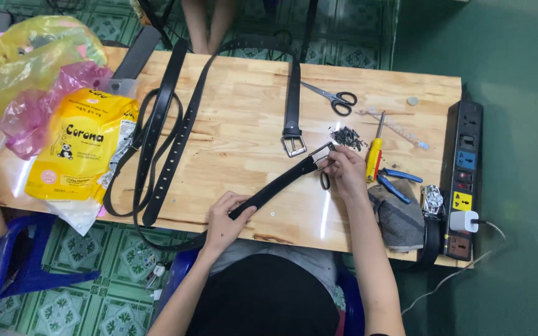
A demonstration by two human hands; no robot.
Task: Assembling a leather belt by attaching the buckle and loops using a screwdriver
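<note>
Black leather belt strap [278, 182] lies diagonally across the pale pine tabletop [244, 124], running from 7 o'clock up to 2 o'clock, held at both ends. Left hand [224, 219] is closed around the lower stretch near the table's front edge, thumb on top, apparently to pin the strap taut. Right hand [345, 169] pinches the upper end, fingertips at the square silver buckle frame [323, 154], presumably to steady the metal against the strap. At 12 o'clock from the right hand sits a small heap of dark offcuts [346, 137]; black-handled scissors [334, 98] lie beyond it. At 3 o'clock, within easy reach: yellow-handled screwdriver [375, 152] and blue-handled pliers [395, 182]. A second black belt with silver buckle [292, 112] rests at 11 o'clock, apart from the held strap. Black power strip [463, 177] lines the right edge.
</note>
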